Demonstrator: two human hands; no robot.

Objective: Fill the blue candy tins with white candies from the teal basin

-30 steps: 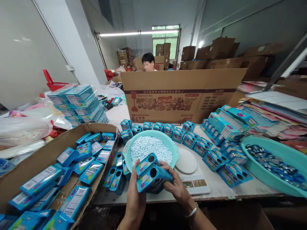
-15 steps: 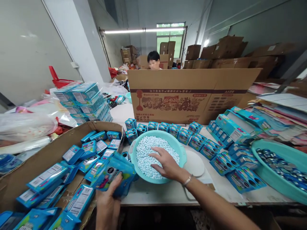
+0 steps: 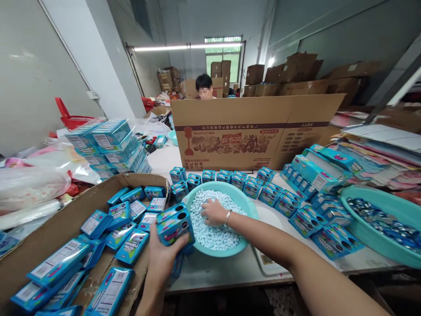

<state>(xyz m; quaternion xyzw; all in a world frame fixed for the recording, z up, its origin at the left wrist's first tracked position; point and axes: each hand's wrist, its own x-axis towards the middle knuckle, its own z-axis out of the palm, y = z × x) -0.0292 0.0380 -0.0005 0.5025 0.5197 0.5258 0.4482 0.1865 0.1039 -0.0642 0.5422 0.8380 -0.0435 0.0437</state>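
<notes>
My left hand (image 3: 166,250) is wrapped round a blue printed candy box (image 3: 176,223), with two dark round openings at its top, close to the basin's left side. In the turquoise basin (image 3: 254,210) lies a heap of small pale candies (image 3: 219,239). My right hand (image 3: 213,213), with a bracelet at the wrist, is pushed into these candies. Its fingers curl down among them, and the fingertips are buried. Behind the basin stands a curved row of similar blue boxes (image 3: 252,188), dark openings showing. An open carton (image 3: 149,179) at left holds several more boxes lying loose.
A large cardboard carton (image 3: 230,112) stands across the table's back, with a person (image 3: 204,87) beyond it. Shiny blue-and-silver pieces fill a second turquoise basin (image 3: 378,241) at right. Wrapped box packs (image 3: 112,140) are stacked at left. A white flat device (image 3: 268,259) lies beside the candy basin.
My right hand has gone from hovering over the candies with spread fingers to digging into them. The held box has been turned, its openings now facing up more, and brought nearer the basin.
</notes>
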